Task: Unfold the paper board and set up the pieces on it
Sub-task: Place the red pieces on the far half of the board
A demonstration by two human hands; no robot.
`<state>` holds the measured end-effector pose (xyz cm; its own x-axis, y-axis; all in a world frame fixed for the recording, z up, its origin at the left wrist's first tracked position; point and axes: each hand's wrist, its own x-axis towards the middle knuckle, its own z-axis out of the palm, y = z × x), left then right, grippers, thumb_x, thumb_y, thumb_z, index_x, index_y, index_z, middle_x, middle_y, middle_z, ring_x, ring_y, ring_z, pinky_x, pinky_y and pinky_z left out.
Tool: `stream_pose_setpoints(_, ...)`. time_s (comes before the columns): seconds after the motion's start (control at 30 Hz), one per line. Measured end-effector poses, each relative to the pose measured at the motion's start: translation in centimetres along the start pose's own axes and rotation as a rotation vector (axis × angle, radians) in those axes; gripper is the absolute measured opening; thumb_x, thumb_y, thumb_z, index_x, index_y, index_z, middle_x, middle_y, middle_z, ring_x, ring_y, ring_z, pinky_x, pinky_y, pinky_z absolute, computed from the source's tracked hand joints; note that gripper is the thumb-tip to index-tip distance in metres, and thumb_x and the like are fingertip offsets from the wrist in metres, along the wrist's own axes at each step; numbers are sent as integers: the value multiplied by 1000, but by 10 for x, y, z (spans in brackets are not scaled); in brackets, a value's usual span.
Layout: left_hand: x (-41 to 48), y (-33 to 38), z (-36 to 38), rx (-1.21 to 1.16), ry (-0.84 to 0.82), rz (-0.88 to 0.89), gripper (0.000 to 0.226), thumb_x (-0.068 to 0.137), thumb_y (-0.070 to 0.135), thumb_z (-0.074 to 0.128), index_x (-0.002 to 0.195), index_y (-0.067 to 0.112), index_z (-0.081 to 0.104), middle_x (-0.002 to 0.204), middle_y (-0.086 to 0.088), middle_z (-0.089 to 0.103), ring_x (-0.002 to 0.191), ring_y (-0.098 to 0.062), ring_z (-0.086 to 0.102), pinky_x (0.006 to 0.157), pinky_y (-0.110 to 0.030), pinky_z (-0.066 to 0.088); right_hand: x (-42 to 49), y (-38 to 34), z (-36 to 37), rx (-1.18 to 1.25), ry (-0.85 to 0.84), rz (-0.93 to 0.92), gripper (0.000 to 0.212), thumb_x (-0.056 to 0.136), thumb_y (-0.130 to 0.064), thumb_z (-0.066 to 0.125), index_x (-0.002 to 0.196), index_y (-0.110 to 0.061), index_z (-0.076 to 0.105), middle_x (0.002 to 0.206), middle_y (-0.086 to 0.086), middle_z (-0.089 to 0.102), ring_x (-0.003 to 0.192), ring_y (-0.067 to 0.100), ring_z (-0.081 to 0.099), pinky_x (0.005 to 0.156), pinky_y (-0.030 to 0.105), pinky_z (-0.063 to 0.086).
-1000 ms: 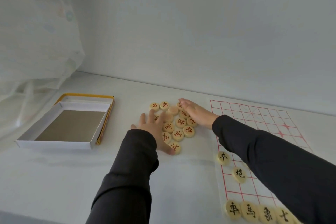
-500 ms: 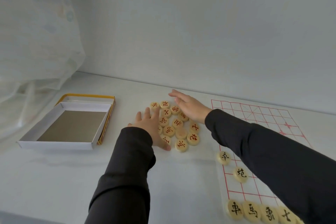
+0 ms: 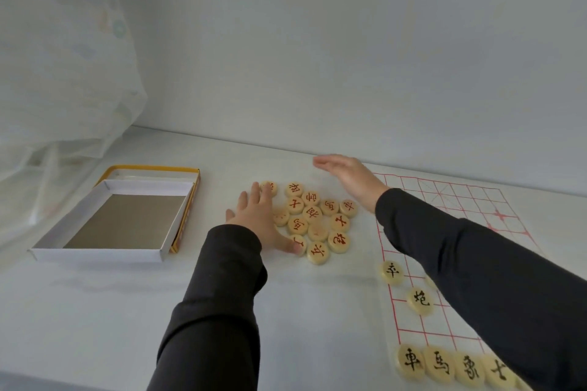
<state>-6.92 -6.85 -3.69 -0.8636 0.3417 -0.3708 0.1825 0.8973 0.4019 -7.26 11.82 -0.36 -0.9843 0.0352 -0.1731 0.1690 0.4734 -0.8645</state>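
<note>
Resting flat with fingers spread, the left hand (image 3: 262,225) touches the round, smooth red-lettered discs (image 3: 317,219); right of that cluster, the right hand (image 3: 349,181) stands straight-fingered, holding nothing.

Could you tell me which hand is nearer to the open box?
Left. The left hand sits right of the box; the right hand is farther right, beyond the pieces.

Both hands are flat with straight fingers, the left hand (image 3: 260,222) lower, the right hand (image 3: 347,178) raised.

Bare tabletop (image 3: 213,200) between box (image 3: 95,253) and loose pieces (image 3: 313,212)
</note>
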Motion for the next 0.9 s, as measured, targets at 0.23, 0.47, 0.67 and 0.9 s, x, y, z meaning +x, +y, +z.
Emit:
stream_pose_setpoints(0.23,14,9,15,-132,218,8,82,91,58,38,150,16,-2,158,1,-4,145,-18,-5,116,-46,-1,-22,32,-3,81,-13,244,54,101,-45,19,146,-17,30,152,-2,31,141,15,24,113,33,17)
stream_pose_setpoints(0.47,11,31,31,-217,358,86,59,97,46,33,147,16,24,153,0,25,142,-16,18,117,-37,7,-28,33,12,235,26,203,50,102,-39,22,145,-15,31,150,-1,34,140,14,27,112,31,19)
stream_pose_setpoints(0.67,5,42,39,-209,342,107,53,99,40,30,147,17,24,153,0,24,142,-17,18,117,-36,8,-35,32,5,13,24,129,48,94,0,42,140,-14,38,148,6,37,138,17,33,102,25,32)
stream_pose_setpoints(0.9,1,46,27,-23,214,123,58,99,39,33,149,17,13,157,-4,9,145,-24,2,118,-40,10,-33,30,-9,-559,53,153,40,92,-24,54,129,-11,54,134,7,50,119,23,51,98,30,41)
